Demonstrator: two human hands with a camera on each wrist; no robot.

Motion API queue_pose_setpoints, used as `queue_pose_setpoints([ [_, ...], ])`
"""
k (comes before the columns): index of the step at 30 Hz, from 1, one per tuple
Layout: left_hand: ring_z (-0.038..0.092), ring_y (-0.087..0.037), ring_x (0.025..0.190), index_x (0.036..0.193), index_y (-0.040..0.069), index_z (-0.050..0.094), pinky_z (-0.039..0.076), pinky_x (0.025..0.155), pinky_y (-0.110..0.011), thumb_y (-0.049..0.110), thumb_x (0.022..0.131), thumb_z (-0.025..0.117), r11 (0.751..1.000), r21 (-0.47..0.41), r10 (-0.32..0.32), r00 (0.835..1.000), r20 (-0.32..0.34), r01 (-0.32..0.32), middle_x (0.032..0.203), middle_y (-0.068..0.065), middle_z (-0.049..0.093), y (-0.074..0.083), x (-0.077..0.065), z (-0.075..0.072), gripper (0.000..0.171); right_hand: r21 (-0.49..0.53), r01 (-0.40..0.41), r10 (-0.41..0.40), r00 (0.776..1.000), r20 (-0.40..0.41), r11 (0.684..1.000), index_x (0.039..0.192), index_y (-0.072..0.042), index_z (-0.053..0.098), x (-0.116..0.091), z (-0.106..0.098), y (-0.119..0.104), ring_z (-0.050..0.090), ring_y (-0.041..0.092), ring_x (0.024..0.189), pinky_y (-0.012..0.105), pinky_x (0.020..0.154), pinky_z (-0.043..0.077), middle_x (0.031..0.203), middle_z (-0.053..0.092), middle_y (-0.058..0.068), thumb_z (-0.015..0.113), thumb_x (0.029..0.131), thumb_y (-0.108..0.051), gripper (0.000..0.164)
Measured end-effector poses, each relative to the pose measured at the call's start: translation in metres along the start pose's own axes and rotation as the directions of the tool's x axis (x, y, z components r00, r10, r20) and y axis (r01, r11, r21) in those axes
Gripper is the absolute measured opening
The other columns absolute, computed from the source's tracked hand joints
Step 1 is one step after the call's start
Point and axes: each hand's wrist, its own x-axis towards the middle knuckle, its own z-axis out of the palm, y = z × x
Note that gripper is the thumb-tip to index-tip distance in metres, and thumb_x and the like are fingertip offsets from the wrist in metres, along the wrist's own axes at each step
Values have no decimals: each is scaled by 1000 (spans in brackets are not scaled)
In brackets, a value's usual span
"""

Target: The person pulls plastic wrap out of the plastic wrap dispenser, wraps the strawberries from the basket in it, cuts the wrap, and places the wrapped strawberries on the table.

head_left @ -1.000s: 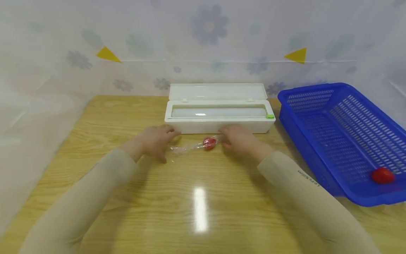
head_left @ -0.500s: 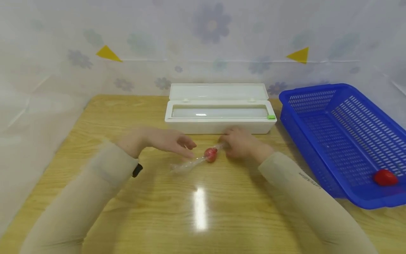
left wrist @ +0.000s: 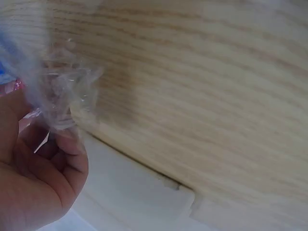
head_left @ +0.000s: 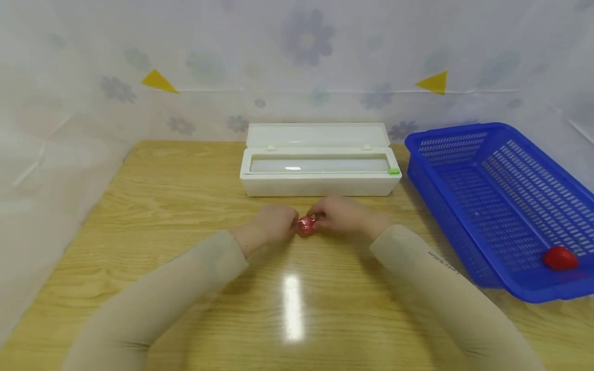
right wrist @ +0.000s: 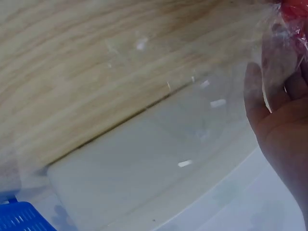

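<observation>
In the head view a small red rounded thing (head_left: pixel 306 226), wrapped in clear cling film, lies between my two hands. My left hand (head_left: pixel 275 222) pinches the film beside its left side. On the other side my right hand (head_left: pixel 344 214) holds the film with curled fingers, close to the red thing. Crumpled cling film (left wrist: pixel 72 91) sticks out past the fingers in the left wrist view. A sheet of film stretches from the hand in the right wrist view, where the red thing (right wrist: pixel 294 17) shows at the corner. The exact kind of red thing is unclear.
A white cling film dispenser (head_left: pixel 320 186) with its lid up and a green slider (head_left: pixel 393 171) stands just behind the hands. To the right is a blue plastic basket (head_left: pixel 459 234) with another red thing (head_left: pixel 560 257) in it. Everything stands on a wooden table (head_left: pixel 185 175).
My left hand has moved right from the film's loose left end to right beside the red thing and now pinches the film there. The red thing has come slightly nearer.
</observation>
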Motion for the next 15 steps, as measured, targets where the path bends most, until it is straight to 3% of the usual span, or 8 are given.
queue_pose_setpoints([
  [7, 62, -25, 81, 87, 4, 63, 55, 78, -39, 10, 92, 48, 987, -149, -74, 991, -110, 57, 88, -12, 66, 3, 1, 8, 17, 12, -66, 66, 998, -17, 998, 106, -1, 66, 1, 5, -7, 59, 17, 78, 38, 77, 53, 89, 70, 9, 67, 83, -16, 28],
  [10, 59, -24, 88, 93, 3, 61, 54, 83, -39, 7, 93, 47, 940, -331, -151, 973, -177, 85, 95, -12, 62, 5, 1, 9, 14, 83, -144, 150, 986, -66, 986, 110, 0, 59, -1, 4, -12, 58, 18, 72, 36, 69, 53, 83, 66, 10, 68, 81, -14, 34],
  [12, 58, -26, 91, 97, 0, 61, 53, 84, -40, 3, 91, 49, 866, -494, -217, 945, -243, 72, 99, -16, 62, 6, 4, 7, 14, 135, -190, 204, 974, -102, 972, 112, 0, 54, -2, 2, -17, 55, 17, 68, 33, 63, 51, 79, 63, 10, 68, 81, -11, 36],
  [14, 59, -30, 95, 100, -5, 62, 54, 86, -41, -1, 89, 51, 739, -672, -292, 918, -270, 37, 105, -21, 63, 7, 7, 5, 16, 163, -215, 238, 961, -138, 963, 114, 1, 50, -4, 0, -22, 55, 18, 65, 32, 59, 51, 79, 63, 11, 67, 81, -9, 38],
  [15, 59, -31, 98, 104, -7, 61, 53, 88, -41, -3, 87, 52, 659, -752, -334, 905, -264, 23, 108, -23, 63, 8, 9, 3, 20, 162, -227, 252, 955, -155, 960, 114, 1, 49, -5, -2, -25, 56, 18, 65, 32, 59, 52, 79, 63, 11, 67, 81, -8, 39],
])
